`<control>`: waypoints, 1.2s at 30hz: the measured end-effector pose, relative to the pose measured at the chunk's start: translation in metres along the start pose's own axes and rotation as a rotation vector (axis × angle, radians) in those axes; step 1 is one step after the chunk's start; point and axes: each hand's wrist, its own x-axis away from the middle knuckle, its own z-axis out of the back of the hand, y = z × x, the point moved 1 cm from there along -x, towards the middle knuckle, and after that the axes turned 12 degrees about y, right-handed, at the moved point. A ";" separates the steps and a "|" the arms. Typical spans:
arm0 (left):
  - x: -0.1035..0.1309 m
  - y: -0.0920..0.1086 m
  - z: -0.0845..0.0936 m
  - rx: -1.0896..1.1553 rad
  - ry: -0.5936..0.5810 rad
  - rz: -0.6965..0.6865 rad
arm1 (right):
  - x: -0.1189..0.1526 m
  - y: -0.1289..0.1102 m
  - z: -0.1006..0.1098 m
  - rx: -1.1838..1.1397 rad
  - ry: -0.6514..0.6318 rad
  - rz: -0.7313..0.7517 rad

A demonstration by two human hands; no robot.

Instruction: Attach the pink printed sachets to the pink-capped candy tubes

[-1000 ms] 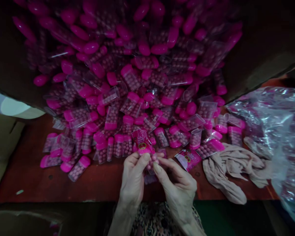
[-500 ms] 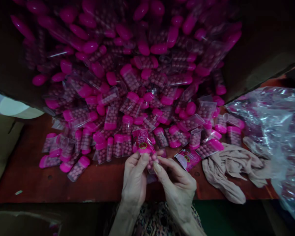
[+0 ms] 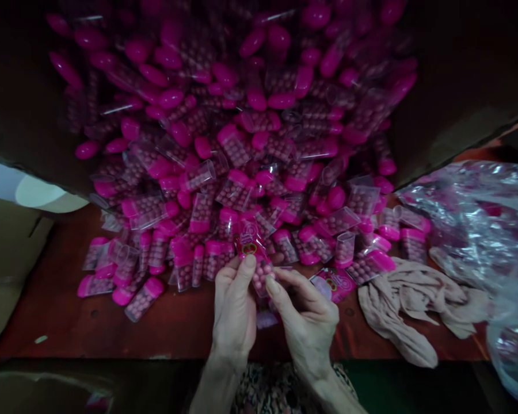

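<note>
Between my hands is a small clear container of pink balls [image 3: 262,278] with a printed pink wrapper [image 3: 250,237] over its far end. My left hand [image 3: 235,310] grips it from the left, thumb on the wrapper's lower part. My right hand [image 3: 304,313] pinches the near right side of the container with thumb and fingertips. Just beyond the hands lies a large pile of similar clear containers with pink caps [image 3: 235,146]. Another printed pink wrapper [image 3: 339,283] lies flat to the right of my right hand.
A crumpled beige cloth [image 3: 408,305] lies at the right on the red-brown table [image 3: 176,330]. Beyond it is a heap of shiny clear plastic [image 3: 470,218]. Dark box walls [image 3: 453,86] flank the pile. A pale round object [image 3: 47,192] is at the left.
The whole view has shifted slightly. Both hands still hold the container; the left thumb sits a little higher over the wrapper, and more of the pink balls show.
</note>
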 end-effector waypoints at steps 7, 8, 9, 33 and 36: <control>-0.006 0.019 -0.017 0.000 -0.139 -0.056 | -0.022 -0.010 -0.015 -0.271 -0.025 -0.272; -0.006 0.019 -0.017 -0.007 -0.156 -0.063 | -0.023 -0.009 -0.015 -0.317 -0.032 -0.317; -0.004 0.019 -0.017 -0.012 -0.166 -0.074 | -0.023 -0.007 -0.014 -0.348 -0.038 -0.350; -0.001 0.017 -0.005 -0.040 -0.051 -0.053 | -0.017 -0.021 -0.004 -0.144 -0.123 -0.155; 0.000 0.012 -0.004 -0.083 -0.098 -0.067 | -0.015 -0.020 -0.003 -0.093 -0.084 -0.059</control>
